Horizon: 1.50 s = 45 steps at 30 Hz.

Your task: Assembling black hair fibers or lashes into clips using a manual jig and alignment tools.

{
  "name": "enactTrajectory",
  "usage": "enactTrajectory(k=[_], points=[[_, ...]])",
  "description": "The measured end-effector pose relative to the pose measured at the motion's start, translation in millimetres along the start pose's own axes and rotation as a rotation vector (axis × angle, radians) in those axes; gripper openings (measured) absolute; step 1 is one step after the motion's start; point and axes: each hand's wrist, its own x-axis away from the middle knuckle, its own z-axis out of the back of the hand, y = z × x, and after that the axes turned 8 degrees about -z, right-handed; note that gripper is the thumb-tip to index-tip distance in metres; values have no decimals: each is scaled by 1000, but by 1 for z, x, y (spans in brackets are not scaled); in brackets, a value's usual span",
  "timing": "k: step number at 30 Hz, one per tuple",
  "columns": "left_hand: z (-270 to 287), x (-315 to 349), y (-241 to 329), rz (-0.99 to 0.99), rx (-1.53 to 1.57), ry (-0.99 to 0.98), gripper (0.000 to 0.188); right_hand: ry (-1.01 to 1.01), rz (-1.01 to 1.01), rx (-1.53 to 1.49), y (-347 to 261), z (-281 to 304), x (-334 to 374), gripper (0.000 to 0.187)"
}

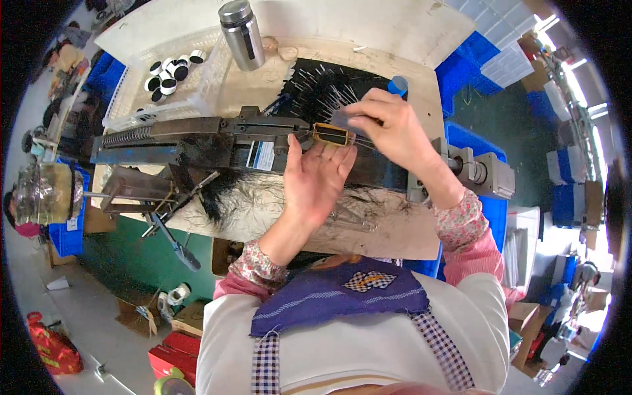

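Observation:
My left hand (316, 174) lies palm up at the middle of a long dark metal machine (230, 141), fingers stretched out and thumb apart. Its fingertips reach the lower edge of a small yellow-rimmed rectangular frame (331, 134) with a dark inside. Just to the right, my right hand (392, 125) is closed in a pinch above that frame. A greyish, blurred piece (340, 119) shows at its fingertips; its kind I cannot make out. Behind the hands, many thin white sticks and black bristles (322, 82) lie on a black sheet.
A white plastic basket (210, 79) at the back left holds several black-and-white round pieces (168, 85). Near it stands a steel flask (241, 36). A blue cap (397, 85) lies behind my right hand. Loose black bristles (263, 204) litter the table's front. Blue crates (477, 49) stand at right.

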Motion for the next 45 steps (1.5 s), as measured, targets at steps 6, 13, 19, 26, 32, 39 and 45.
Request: enactTrajectory(k=[6,13,19,26,32,39,45], points=[[-6,4,-4,-62,-53,51,63,-87,73,150,9,-12,-4,10],[-9,4,1,-45,-96,33,59,-29,247,280,7,-8,-1,11],[-14,1,-1,-24,-52,13,60,80,337,342,9,-7,-2,11],[-5,5,2,-62,-77,-121,60,125,279,275,-1,-16,-8,13],[-7,7,8,-92,-94,-71,58,-68,180,259,6,-15,-12,13],[-7,10,8,-58,-79,-11,63,-73,175,278,3,-10,-5,12],[-6,11,7,-99,-203,-45,60,84,5,317,-32,5,4,18]])
